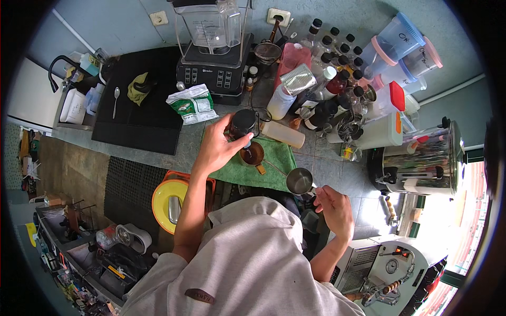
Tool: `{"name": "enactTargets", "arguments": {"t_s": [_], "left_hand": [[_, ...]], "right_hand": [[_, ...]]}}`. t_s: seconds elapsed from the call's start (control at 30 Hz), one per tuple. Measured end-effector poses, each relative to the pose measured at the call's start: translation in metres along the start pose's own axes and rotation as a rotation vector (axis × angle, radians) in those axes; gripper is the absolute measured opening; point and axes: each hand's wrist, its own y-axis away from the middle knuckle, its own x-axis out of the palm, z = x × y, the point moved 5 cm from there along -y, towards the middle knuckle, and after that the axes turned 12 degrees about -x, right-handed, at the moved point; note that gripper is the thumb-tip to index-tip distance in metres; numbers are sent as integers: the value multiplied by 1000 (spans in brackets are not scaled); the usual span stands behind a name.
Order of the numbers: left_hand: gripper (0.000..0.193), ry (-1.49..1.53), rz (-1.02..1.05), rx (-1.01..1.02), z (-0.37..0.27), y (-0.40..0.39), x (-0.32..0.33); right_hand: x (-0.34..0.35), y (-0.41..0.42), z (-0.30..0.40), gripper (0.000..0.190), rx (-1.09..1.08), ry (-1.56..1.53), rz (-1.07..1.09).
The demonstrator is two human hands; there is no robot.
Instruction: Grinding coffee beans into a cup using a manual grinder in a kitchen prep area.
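Observation:
My left hand (215, 148) grips a black-topped cylindrical object (243, 122), seen almost end-on. Its slim lower end points into a brown cup (252, 154) with a tan handle; I cannot tell whether it touches the contents. The cup stands on a green cloth (272, 170) near the counter's front edge. In my right hand (336, 211) is the handle of a small round metal pot (299, 181), held right of the cup, its inside visible. A thin rod shows between cup and pot. Behind the cup lies a translucent squeeze bottle (284, 134) on its side.
A blender (209, 67) stands at the back, with a green-white packet (193, 104) before it. Several bottles (326, 71) and plastic tubs (381, 130) crowd the right. A steel dispenser (419, 162) is beyond them. Left lies a black mat (138, 118) with a spoon (115, 102).

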Motion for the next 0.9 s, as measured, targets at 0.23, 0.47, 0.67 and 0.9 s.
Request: {"name": "enactTargets", "arguments": {"t_s": [0.23,0.47,0.67,0.9], "left_hand": [[39,44,5,-20,2,0,0],[38,29,-2,-12,5,-1,0],[42,64,-32,43,7,-3,-1],[39,19,-23,0,3,-4,0]], "right_hand": [[3,2,-4,34,7,-4,0],[12,-6,-32,33,28,-74,18],[38,-19,-88,41,33,-383,122],[50,-21,-116,46,64,-663,146]]}}
